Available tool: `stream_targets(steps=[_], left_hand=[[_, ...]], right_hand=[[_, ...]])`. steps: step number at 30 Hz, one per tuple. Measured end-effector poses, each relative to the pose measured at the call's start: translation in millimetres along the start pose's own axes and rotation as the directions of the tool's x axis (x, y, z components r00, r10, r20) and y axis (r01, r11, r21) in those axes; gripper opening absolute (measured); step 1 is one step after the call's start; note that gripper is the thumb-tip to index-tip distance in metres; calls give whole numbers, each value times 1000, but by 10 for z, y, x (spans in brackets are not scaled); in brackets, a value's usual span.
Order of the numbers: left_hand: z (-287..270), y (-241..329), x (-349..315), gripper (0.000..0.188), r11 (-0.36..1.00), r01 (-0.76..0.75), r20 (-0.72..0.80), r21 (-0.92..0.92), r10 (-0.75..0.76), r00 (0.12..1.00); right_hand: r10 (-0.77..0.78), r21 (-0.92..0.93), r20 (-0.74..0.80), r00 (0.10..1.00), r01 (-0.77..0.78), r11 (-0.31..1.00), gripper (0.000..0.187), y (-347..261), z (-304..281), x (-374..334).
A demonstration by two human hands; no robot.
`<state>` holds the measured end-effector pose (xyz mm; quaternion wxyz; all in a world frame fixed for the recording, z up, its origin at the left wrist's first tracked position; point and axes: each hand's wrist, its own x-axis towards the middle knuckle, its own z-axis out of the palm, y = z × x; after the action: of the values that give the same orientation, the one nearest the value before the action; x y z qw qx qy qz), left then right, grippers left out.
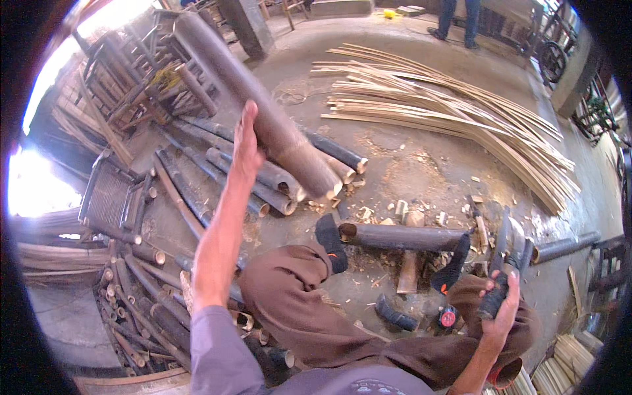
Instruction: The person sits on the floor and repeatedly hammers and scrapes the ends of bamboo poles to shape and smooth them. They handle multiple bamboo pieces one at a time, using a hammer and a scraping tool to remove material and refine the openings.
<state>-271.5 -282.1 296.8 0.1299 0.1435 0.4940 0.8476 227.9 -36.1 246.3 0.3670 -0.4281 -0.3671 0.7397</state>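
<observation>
The left hand [247, 141] is pressing along a raised, tilted, dark bamboo tube [230, 72], though whether its fingers are closing around it I cannot tell; the right hand [505, 306] is gripping a large knife [502, 245] by its dark handle, blade upward. Beyond the raised tube's lower end, bamboo poles [263, 172] are crowding the floor, and another bamboo tube [415, 237] is lying crosswise between the feet, over a flat wooden piece [408, 280]. A curved dark offcut [395, 315] is lying nearer. Pale bamboo strips [447, 115] are spreading across the far floor. Shavings are littering the concrete floor [289, 62]; a bamboo chair [113, 196] is standing leftward, a pillar [245, 29] is rising behind, and another person's legs [459, 20] are showing at the back.
</observation>
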Motion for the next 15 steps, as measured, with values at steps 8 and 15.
stream_targets(steps=[8,15], left_hand=[[1443,-666,451,51,982,165,332,-95,-125,935],[1980,-2129,-159,62,999,23,18,-44,-22,1000]], right_hand=[[-40,78,13,999,39,996,47,196,154,-57],[-98,-329,44,994,107,938,43,909,-196,149]])
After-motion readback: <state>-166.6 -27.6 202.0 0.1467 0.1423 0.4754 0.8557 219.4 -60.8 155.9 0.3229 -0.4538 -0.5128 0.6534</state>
